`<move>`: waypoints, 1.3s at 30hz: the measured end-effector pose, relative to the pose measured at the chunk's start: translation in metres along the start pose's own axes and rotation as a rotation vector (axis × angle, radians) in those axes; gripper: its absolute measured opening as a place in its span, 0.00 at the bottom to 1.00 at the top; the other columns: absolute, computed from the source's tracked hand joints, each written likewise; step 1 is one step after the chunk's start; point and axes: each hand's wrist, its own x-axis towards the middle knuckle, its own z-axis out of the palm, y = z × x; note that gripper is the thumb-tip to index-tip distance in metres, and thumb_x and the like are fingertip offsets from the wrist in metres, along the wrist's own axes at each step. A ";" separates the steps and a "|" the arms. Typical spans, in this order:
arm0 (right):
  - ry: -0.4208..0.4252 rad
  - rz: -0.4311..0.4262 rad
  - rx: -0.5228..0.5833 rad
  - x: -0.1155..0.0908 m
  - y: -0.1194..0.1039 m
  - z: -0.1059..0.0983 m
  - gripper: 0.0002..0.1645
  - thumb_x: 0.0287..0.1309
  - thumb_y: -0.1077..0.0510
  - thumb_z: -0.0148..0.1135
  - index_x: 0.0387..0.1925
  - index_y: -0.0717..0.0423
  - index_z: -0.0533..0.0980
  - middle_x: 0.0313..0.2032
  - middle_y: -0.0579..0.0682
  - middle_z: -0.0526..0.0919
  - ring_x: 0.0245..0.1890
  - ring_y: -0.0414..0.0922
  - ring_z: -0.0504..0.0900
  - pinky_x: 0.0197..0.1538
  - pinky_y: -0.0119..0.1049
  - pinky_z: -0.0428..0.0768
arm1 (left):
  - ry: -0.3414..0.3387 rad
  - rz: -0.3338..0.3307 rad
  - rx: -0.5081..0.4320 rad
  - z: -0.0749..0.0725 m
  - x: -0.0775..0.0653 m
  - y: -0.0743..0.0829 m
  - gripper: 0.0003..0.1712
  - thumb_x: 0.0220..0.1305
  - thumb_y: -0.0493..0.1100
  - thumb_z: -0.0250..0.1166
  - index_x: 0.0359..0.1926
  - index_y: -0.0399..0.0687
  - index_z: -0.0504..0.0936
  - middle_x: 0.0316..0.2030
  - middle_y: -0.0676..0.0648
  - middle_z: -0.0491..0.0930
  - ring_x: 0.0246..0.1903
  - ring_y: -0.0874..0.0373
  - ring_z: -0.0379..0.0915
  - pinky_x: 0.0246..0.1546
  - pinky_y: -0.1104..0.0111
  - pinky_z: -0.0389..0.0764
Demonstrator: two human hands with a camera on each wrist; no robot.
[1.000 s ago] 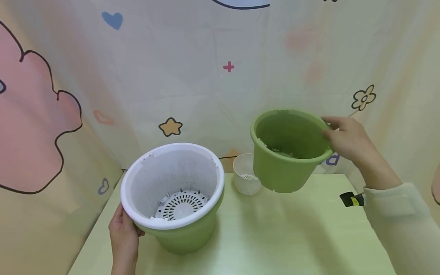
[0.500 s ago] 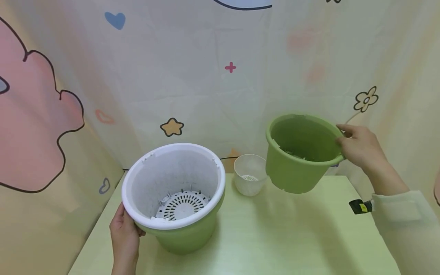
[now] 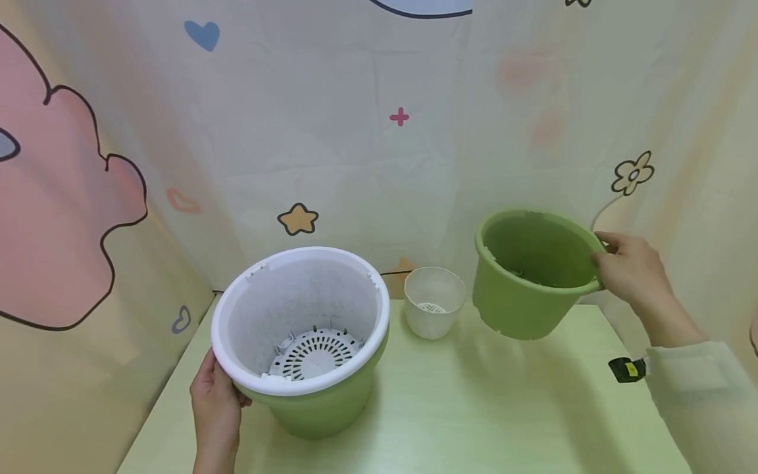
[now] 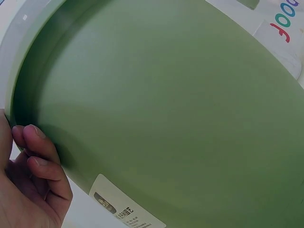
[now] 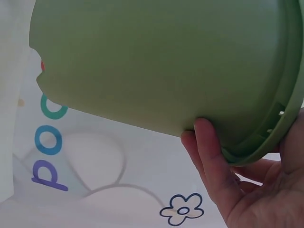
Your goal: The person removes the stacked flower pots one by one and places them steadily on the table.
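Note:
At the left of the head view, a large green flower pot (image 3: 322, 413) stands on the table with a white slotted-bottom liner (image 3: 308, 289) nested inside it. My left hand (image 3: 216, 411) grips its rim at the near left side. In the left wrist view, the fingers (image 4: 45, 168) of that hand curl under the lip, near a white label (image 4: 123, 204). My right hand (image 3: 632, 271) pinches the rim of a second, unlined green pot (image 3: 521, 309), holding it tilted above the table's back right. Its fingers (image 5: 209, 147) lie along the pot's outer wall.
A small translucent white pot (image 3: 434, 324) with a perforated bottom stands at the table's back, between the two green pots. The pale green table (image 3: 474, 421) meets a cartoon-print curtain (image 3: 331, 131) behind. A black strap piece (image 3: 626, 370) sticks out from the right sleeve (image 3: 693, 382).
My right hand has carried the second green pot rightward and slightly down, uncovering the small translucent pot behind it. My left hand stays on the lined pot's rim.

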 end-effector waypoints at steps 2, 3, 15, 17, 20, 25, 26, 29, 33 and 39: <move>0.003 0.005 -0.003 0.000 0.004 0.002 0.35 0.70 0.59 0.47 0.76 0.64 0.62 0.50 0.69 0.83 0.34 0.44 0.81 0.36 0.35 0.74 | -0.001 0.002 0.004 0.000 0.000 0.000 0.23 0.81 0.51 0.54 0.69 0.50 0.77 0.21 0.58 0.80 0.10 0.64 0.64 0.12 0.72 0.72; 0.003 0.006 -0.003 0.000 0.007 0.003 0.36 0.70 0.59 0.47 0.77 0.64 0.61 0.50 0.69 0.83 0.34 0.44 0.81 0.37 0.35 0.73 | -0.002 0.002 0.008 0.000 0.000 0.000 0.23 0.81 0.51 0.54 0.69 0.50 0.77 0.21 0.58 0.80 0.10 0.64 0.64 0.12 0.72 0.72; -0.027 0.022 0.043 0.002 0.023 0.024 0.38 0.69 0.61 0.45 0.77 0.70 0.55 0.50 0.74 0.82 0.25 0.43 0.84 0.32 0.33 0.78 | -0.001 0.004 0.018 -0.001 0.001 -0.002 0.23 0.81 0.50 0.54 0.70 0.50 0.77 0.21 0.57 0.78 0.11 0.64 0.63 0.13 0.72 0.72; -0.035 0.029 0.058 0.002 0.025 0.027 0.38 0.69 0.62 0.45 0.78 0.71 0.53 0.51 0.75 0.81 0.25 0.43 0.86 0.32 0.32 0.79 | -0.003 0.002 0.022 -0.001 0.002 -0.002 0.24 0.81 0.50 0.54 0.70 0.50 0.76 0.21 0.57 0.79 0.11 0.64 0.63 0.13 0.72 0.72; -0.044 0.032 0.071 0.003 0.027 0.033 0.39 0.69 0.62 0.44 0.78 0.71 0.53 0.52 0.76 0.81 0.25 0.44 0.88 0.33 0.31 0.79 | -0.005 -0.001 0.028 -0.002 0.002 -0.003 0.24 0.82 0.51 0.53 0.71 0.50 0.76 0.22 0.57 0.79 0.11 0.63 0.64 0.13 0.72 0.72; -0.029 0.032 0.087 0.005 0.031 0.043 0.36 0.69 0.62 0.44 0.76 0.71 0.57 0.52 0.75 0.81 0.24 0.44 0.88 0.33 0.32 0.80 | 0.000 0.001 0.040 -0.002 0.002 -0.003 0.23 0.82 0.50 0.53 0.70 0.50 0.76 0.24 0.57 0.80 0.11 0.63 0.64 0.13 0.72 0.72; -0.026 0.035 0.095 0.006 0.032 0.046 0.36 0.69 0.62 0.44 0.76 0.71 0.58 0.53 0.75 0.80 0.24 0.44 0.88 0.32 0.33 0.81 | 0.000 0.003 0.041 -0.002 0.002 -0.003 0.23 0.82 0.50 0.53 0.70 0.49 0.76 0.24 0.57 0.80 0.11 0.63 0.64 0.13 0.72 0.73; -0.020 0.049 0.120 0.009 0.034 0.053 0.35 0.69 0.61 0.45 0.75 0.71 0.59 0.53 0.74 0.79 0.24 0.43 0.88 0.32 0.33 0.83 | 0.001 0.009 0.042 -0.002 0.002 -0.002 0.23 0.82 0.50 0.53 0.70 0.50 0.76 0.23 0.57 0.79 0.11 0.64 0.64 0.13 0.72 0.73; -0.021 0.062 0.133 0.012 0.040 0.063 0.36 0.70 0.61 0.44 0.75 0.71 0.59 0.52 0.74 0.80 0.24 0.43 0.89 0.32 0.34 0.84 | -0.001 0.015 0.033 -0.002 0.002 -0.001 0.23 0.82 0.51 0.53 0.69 0.49 0.77 0.21 0.57 0.78 0.11 0.64 0.64 0.13 0.72 0.72; -0.031 0.088 0.188 0.015 0.047 0.076 0.36 0.70 0.61 0.42 0.76 0.71 0.57 0.58 0.78 0.77 0.24 0.44 0.89 0.31 0.38 0.88 | -0.008 -0.001 0.017 -0.001 0.000 0.000 0.24 0.82 0.52 0.53 0.69 0.50 0.77 0.19 0.56 0.77 0.10 0.64 0.63 0.13 0.72 0.72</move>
